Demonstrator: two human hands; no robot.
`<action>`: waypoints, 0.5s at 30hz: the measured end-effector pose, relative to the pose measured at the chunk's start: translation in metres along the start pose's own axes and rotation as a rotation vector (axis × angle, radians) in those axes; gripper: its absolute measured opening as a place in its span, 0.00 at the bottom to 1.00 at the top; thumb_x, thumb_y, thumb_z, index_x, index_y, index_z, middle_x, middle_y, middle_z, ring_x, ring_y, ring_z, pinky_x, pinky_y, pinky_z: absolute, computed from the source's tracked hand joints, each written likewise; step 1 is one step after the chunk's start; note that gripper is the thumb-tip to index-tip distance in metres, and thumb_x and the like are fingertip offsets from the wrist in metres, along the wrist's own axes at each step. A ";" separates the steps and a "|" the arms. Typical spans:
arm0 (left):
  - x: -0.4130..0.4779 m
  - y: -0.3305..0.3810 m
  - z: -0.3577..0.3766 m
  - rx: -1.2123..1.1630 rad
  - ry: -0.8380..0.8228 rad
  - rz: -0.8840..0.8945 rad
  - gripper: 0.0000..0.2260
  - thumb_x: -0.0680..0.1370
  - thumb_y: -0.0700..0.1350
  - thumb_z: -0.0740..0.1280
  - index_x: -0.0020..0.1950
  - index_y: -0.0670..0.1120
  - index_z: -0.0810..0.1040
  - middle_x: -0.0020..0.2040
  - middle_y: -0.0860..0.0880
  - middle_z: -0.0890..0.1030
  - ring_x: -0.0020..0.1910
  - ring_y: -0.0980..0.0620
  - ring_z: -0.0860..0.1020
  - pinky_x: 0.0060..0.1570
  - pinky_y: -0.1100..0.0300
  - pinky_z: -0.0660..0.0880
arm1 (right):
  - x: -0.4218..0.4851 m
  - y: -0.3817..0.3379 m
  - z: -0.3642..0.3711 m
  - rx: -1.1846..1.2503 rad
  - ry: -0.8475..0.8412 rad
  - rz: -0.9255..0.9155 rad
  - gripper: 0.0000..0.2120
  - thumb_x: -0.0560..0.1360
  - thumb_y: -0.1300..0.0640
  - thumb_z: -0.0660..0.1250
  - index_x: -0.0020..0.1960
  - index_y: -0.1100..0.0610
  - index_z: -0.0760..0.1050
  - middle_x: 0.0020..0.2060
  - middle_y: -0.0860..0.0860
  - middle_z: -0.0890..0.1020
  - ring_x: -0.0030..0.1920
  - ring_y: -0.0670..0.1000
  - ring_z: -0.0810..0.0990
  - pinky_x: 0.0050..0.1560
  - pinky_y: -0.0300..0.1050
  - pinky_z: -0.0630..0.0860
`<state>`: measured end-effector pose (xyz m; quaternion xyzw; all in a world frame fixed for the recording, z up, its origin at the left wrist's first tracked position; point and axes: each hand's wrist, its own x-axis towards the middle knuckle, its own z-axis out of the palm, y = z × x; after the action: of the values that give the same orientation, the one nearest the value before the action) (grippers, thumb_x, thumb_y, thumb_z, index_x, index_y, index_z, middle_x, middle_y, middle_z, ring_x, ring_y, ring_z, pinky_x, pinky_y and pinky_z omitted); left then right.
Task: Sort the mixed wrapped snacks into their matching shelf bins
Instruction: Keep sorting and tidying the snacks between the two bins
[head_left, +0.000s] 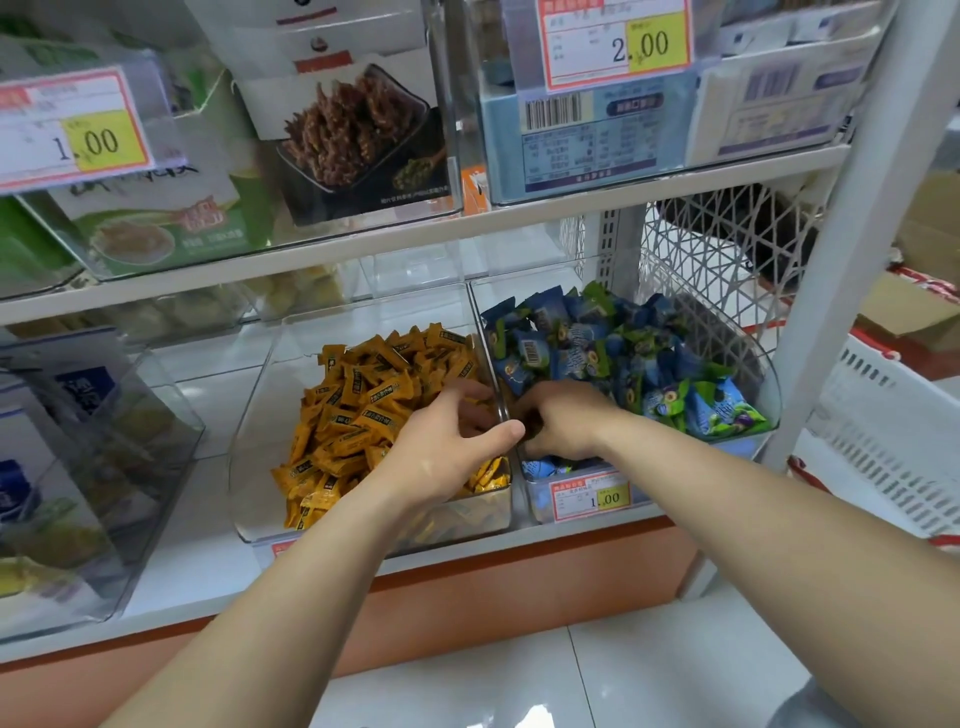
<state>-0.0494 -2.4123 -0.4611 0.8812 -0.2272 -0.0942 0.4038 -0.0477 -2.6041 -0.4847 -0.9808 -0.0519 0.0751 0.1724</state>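
Note:
Two clear bins stand side by side on the lower shelf. The left bin (249, 457) holds a heap of orange wrapped snacks (363, 395). The right bin (763, 384) holds blue and green wrapped snacks (597, 343). My left hand (447, 447) rests over the orange heap at the divider between the bins, fingers spread, thumb against the bin wall. My right hand (561, 421) reaches into the front of the blue bin with its fingers curled down among the packets; what it grips is hidden.
A price tag (592, 499) sits on the blue bin's front. Clear bins with boxed goods (78, 441) stand to the left. The upper shelf (467, 223) overhangs closely. A white shelf post (831, 260) and a white basket (893, 441) are at the right.

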 end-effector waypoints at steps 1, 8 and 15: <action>0.000 0.000 0.000 -0.001 -0.002 -0.002 0.25 0.74 0.60 0.71 0.67 0.51 0.71 0.53 0.57 0.80 0.51 0.60 0.79 0.55 0.56 0.78 | 0.000 0.001 0.000 0.004 0.007 0.001 0.05 0.70 0.49 0.73 0.41 0.45 0.77 0.34 0.43 0.77 0.39 0.50 0.77 0.31 0.39 0.64; -0.001 -0.004 -0.005 0.021 -0.034 -0.002 0.21 0.74 0.61 0.71 0.62 0.52 0.76 0.54 0.56 0.81 0.53 0.59 0.80 0.56 0.54 0.79 | -0.006 -0.003 -0.003 -0.016 -0.101 -0.007 0.21 0.71 0.50 0.73 0.62 0.47 0.73 0.48 0.47 0.78 0.47 0.52 0.77 0.37 0.41 0.69; -0.005 -0.006 -0.002 0.007 -0.033 -0.002 0.19 0.75 0.60 0.70 0.61 0.51 0.77 0.53 0.56 0.82 0.53 0.59 0.80 0.55 0.57 0.78 | -0.010 0.011 -0.008 0.324 -0.214 0.048 0.37 0.71 0.57 0.76 0.76 0.51 0.64 0.66 0.50 0.76 0.59 0.50 0.77 0.54 0.42 0.76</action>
<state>-0.0509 -2.4054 -0.4643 0.8811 -0.2333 -0.1084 0.3968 -0.0554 -2.6179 -0.4799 -0.9276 -0.0337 0.1903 0.3196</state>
